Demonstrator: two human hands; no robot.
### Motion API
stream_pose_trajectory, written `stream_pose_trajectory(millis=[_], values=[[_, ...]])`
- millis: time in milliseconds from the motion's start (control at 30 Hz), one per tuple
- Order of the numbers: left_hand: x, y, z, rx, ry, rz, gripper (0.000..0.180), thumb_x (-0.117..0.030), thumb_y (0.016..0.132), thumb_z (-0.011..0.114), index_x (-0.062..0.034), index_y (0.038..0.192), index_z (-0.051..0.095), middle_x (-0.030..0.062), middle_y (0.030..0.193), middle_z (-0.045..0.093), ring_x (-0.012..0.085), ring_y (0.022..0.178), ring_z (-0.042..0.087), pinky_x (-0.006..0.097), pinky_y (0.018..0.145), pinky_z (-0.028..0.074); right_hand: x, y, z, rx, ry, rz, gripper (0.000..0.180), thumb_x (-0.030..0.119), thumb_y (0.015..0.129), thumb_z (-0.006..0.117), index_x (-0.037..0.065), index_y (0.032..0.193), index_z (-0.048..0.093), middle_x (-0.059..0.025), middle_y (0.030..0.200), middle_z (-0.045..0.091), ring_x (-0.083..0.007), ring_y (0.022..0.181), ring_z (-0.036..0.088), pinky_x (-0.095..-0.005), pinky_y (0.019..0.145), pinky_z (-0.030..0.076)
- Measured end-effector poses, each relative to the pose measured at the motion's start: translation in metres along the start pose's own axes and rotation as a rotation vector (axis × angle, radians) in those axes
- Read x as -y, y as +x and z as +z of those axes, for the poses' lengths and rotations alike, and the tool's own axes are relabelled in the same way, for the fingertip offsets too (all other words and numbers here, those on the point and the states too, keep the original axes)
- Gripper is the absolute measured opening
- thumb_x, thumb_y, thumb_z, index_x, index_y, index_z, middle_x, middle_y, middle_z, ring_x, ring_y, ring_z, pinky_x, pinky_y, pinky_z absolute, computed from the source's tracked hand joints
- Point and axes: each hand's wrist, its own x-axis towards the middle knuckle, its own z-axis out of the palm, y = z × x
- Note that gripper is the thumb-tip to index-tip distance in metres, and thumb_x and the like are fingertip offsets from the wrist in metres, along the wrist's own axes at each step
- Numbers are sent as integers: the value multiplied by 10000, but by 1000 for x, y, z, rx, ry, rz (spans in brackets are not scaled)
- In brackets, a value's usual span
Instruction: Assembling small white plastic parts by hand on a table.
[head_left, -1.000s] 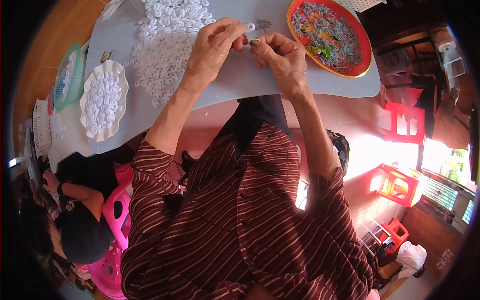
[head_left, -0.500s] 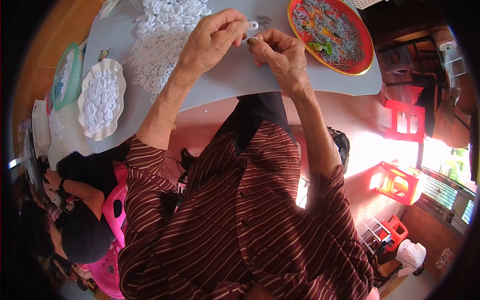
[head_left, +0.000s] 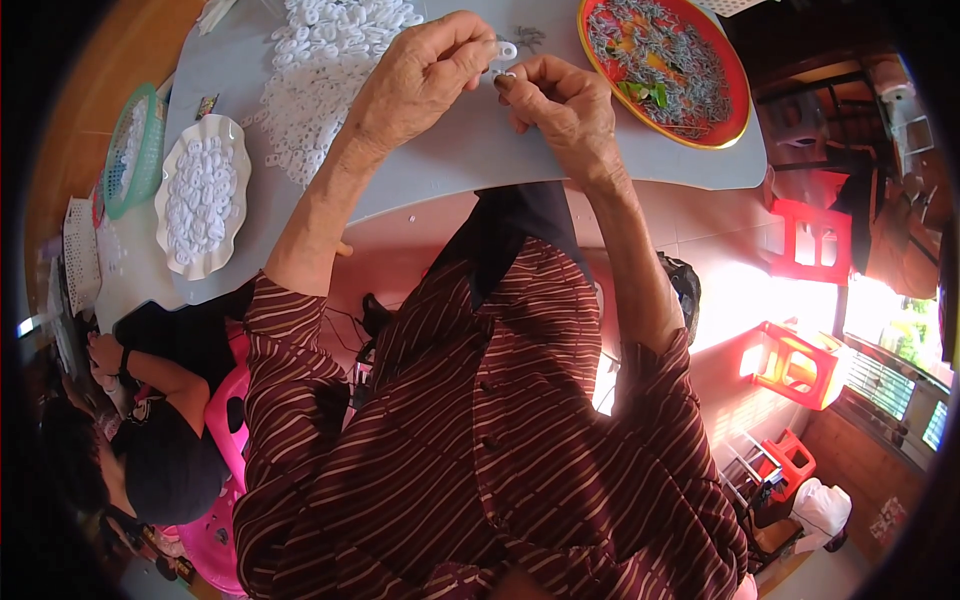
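Note:
My left hand (head_left: 420,85) is closed in a pinch over the table, and a small white plastic piece with a hole (head_left: 507,50) sticks out from its fingertips. Just to the right, my right hand (head_left: 565,110) is pinched too. A tiny white bit shows at its fingertips, but the fingers hide most of what they hold. The two hands are close together, slightly apart. Left of my left hand lies a heap of similar white plastic pieces (head_left: 320,90). A red round tray (head_left: 738,85) with a yellow rim, full of small thin grey metal pieces (head_left: 690,85), stands beside my right hand.
A white wavy-edged dish (head_left: 240,150) of white pieces and a green basket (head_left: 150,175) stand at the left of the grey table (head_left: 450,165). A few grey pieces (head_left: 530,38) lie beyond my hands. Another person (head_left: 165,440) sits at lower left; red stools (head_left: 810,240) stand right.
Both hands stay in nearly the same place, still pinched close together. My left hand and forearm have shifted very slightly to the left.

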Motion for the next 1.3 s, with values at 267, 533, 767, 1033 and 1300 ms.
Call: stream_pose_trajectory(millis=[267, 533, 767, 1033, 1300], values=[[7, 0, 0, 29, -19, -23, 220, -228, 923, 508, -16, 926, 567, -8, 702, 507, 66, 643, 452, 213, 608, 383, -2, 0, 0, -9, -18, -17, 144, 126, 812, 646, -16, 797, 627, -11, 652, 584, -63, 559, 522, -207, 530, 440], [4, -1, -2, 51, -15, -40, 225, -230, 927, 500, -15, 925, 568, -13, 693, 495, 64, 649, 446, 215, 615, 381, 0, 0, 0, 0, -31, -14, 141, 121, 811, 646, -18, 801, 629, -12, 654, 585, -64, 555, 520, -210, 523, 438], [1, 0, -2, 58, -29, -17, 234, -238, 926, 502, -14, 929, 570, -15, 693, 493, 65, 647, 443, 214, 607, 375, 1, 0, 1, 12, -31, -9, 142, 119, 810, 649, -21, 803, 629, -13, 654, 581, -65, 553, 510, -212, 518, 430], [8, 0, 1, 69, -106, -60, 230, -238, 923, 508, -19, 932, 576, -19, 685, 484, 64, 666, 448, 209, 628, 375, -1, 1, 1, 16, -3, -18, 142, 119, 813, 640, -21, 800, 620, -10, 649, 570, -66, 549, 506, -212, 512, 424], [11, -1, 0, 58, -77, -74, 230, -229, 929, 498, -15, 936, 580, -15, 676, 476, 75, 676, 453, 212, 639, 379, -1, 0, 0, 24, -35, -19, 141, 117, 809, 636, -22, 799, 616, -13, 650, 573, -68, 551, 511, -212, 514, 428]])
